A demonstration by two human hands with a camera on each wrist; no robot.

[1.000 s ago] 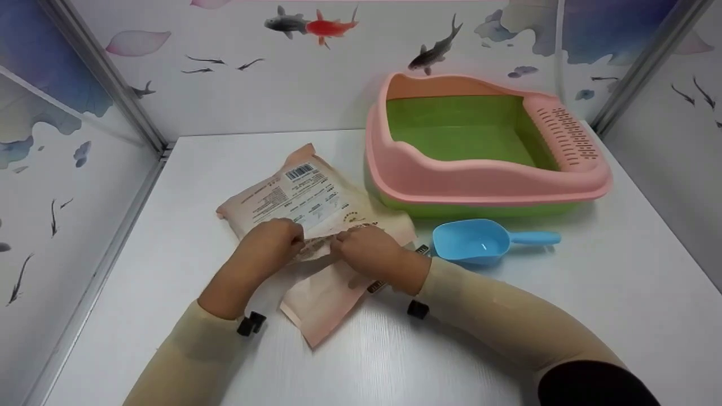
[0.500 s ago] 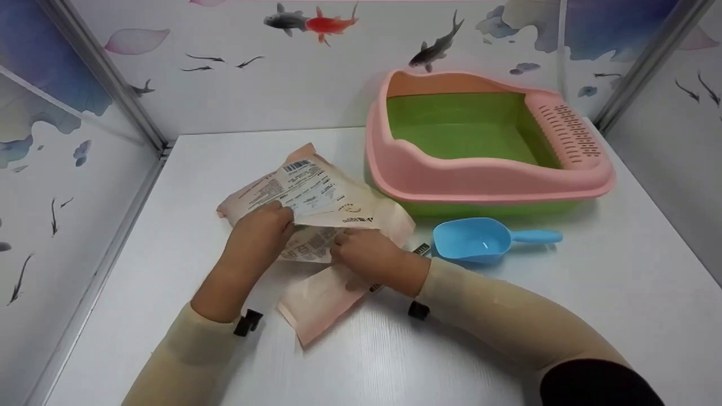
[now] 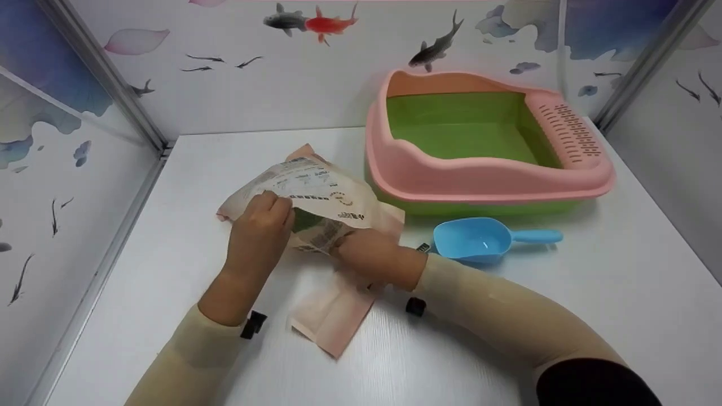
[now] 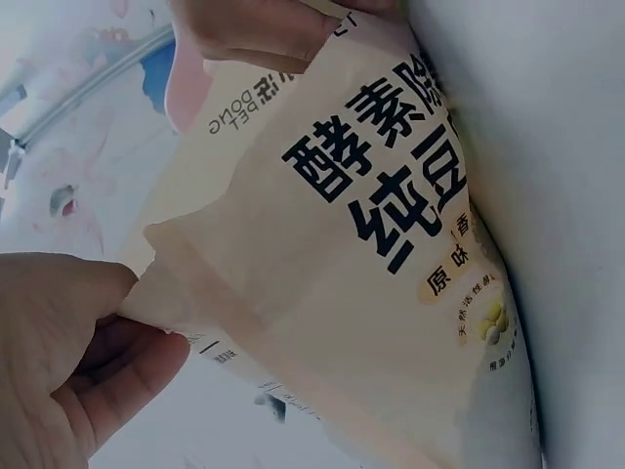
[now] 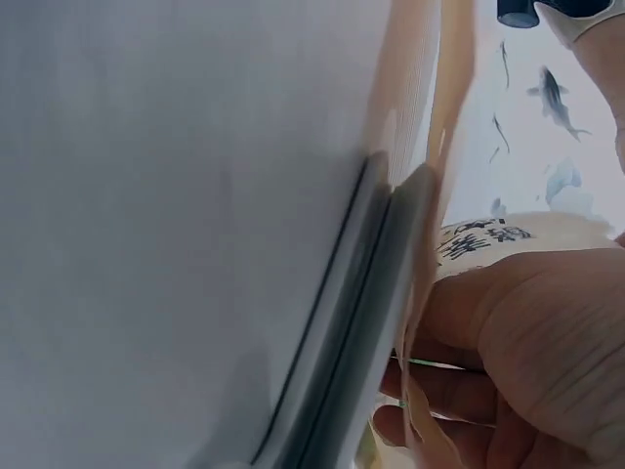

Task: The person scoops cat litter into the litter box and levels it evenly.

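Observation:
A cream-and-pink cat litter bag (image 3: 316, 180) lies on the table with its near mouth spread apart. A bit of dark green shows inside the opening. My left hand (image 3: 260, 228) pinches the upper edge of that mouth and holds it raised; in the left wrist view thumb and fingers grip a corner of the printed bag (image 4: 322, 264). My right hand (image 3: 372, 254) holds the lower right edge, its fingers curled around the film. From beneath it a pink strip of packaging (image 3: 335, 321) stretches toward me; whether it is still joined to the bag is hidden.
A pink-and-green litter box (image 3: 485, 180) stands at the back right. Just in front of it lies a blue scoop (image 3: 474, 239), close to my right wrist, handle pointing right. Printed panels wall the white table (image 3: 451, 366) at the back and sides.
My left hand has moved up and away, lifting the bag's upper edge, and the mouth gapes wider. My right hand stays nearly in place. The pink strip has shifted slightly right and nearer.

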